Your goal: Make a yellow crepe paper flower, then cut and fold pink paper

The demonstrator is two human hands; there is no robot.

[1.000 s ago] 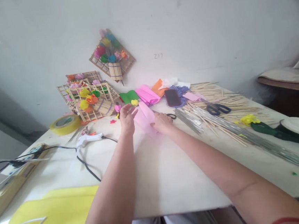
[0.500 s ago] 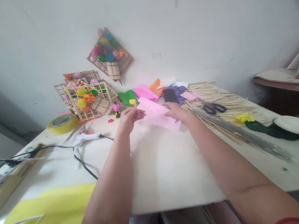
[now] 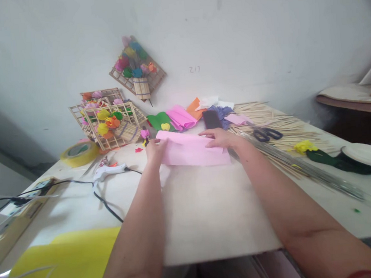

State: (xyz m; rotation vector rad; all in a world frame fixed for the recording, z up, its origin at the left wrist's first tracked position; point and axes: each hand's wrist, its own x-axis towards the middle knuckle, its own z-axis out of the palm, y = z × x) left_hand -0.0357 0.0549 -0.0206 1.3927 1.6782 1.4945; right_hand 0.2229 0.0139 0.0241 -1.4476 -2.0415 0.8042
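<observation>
A light pink sheet of paper with a folded-over upper edge lies across the middle of the table. My left hand pinches its left end between thumb and fingers. At the upper right part of the sheet, my right hand grips the paper, its fingers pointing left. Just behind the sheet are a small yellow paper piece, a bright pink folded paper and a green paper. A dark phone lies beyond my right hand.
Left are a white glue gun, a tape roll, a power strip and yellow paper. Flower-decorated stick frames lean at the wall. Right: thin sticks, wires, scissors and a white bowl.
The pink paper has turned straighter and spreads wider to the left. My left hand has moved left and down and now grips its left end; my right hand stays on the right part.
</observation>
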